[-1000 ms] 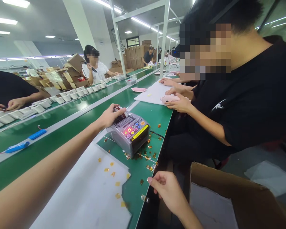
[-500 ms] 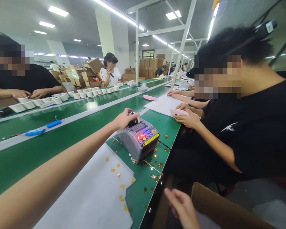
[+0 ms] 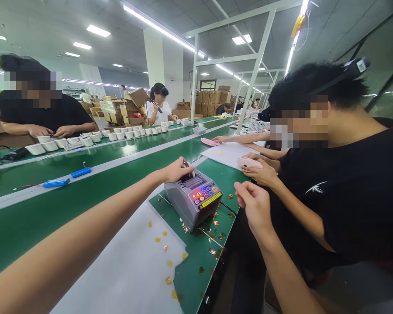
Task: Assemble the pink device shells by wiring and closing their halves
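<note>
My left hand reaches across to the back of a grey automatic tape dispenser, its fingers wrapped over the tape roll there. The dispenser's lit red display reads about 25. To the right of the dispenser, past the bench edge, my right hand is raised with fingers curled and thumb against the index finger. Whatever it may pinch does not show. Amber tape pieces litter the green bench around the dispenser, and several more lie on a white sheet under my left arm.
Beside me on the right, a co-worker in a black shirt holds a pink oval case over another white sheet. Blue battery packs lie on the pale strip to the left. Rows of white cups line the far side, where two people sit.
My right hand has risen from low beside the bench to the dispenser's height. My left hand stays on the tape roll. The whole view has shifted slightly.
</note>
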`<control>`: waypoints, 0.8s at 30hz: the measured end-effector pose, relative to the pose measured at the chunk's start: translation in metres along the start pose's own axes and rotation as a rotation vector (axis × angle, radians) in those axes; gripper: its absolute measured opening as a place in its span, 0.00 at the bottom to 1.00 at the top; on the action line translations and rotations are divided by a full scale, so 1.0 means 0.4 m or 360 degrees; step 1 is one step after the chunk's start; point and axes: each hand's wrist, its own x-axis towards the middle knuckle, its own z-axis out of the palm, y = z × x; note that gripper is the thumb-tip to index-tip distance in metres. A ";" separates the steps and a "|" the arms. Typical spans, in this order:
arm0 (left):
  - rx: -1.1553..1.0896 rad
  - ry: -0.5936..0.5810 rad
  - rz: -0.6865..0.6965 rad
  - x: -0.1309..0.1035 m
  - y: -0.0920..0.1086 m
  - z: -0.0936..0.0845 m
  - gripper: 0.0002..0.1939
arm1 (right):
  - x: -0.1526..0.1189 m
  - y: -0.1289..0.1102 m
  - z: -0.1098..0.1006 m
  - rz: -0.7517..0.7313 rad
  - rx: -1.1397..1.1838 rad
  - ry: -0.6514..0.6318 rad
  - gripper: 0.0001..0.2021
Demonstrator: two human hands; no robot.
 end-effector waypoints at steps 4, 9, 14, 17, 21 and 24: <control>0.0019 -0.0128 0.0042 0.007 -0.001 -0.012 0.30 | 0.049 0.011 0.034 -0.0125 -0.0179 -0.0091 0.20; 0.0059 -0.0140 0.0009 0.007 0.011 -0.012 0.30 | 0.059 0.053 0.077 -0.0244 -0.0424 -0.0077 0.13; 0.0010 0.0051 -0.0012 -0.009 0.011 0.000 0.31 | 0.057 0.097 0.115 0.0008 -0.0108 -0.0382 0.18; -0.0075 0.0101 0.0008 -0.015 0.002 0.003 0.39 | 0.064 0.094 0.115 0.0224 0.0161 -0.0453 0.19; -0.0204 0.0123 -0.0011 -0.015 -0.007 0.004 0.50 | 0.065 0.071 0.096 0.0455 0.0350 -0.0550 0.21; -0.0160 0.0102 0.0029 -0.006 -0.011 0.002 0.43 | 0.057 0.067 0.093 0.0464 0.0379 -0.0547 0.22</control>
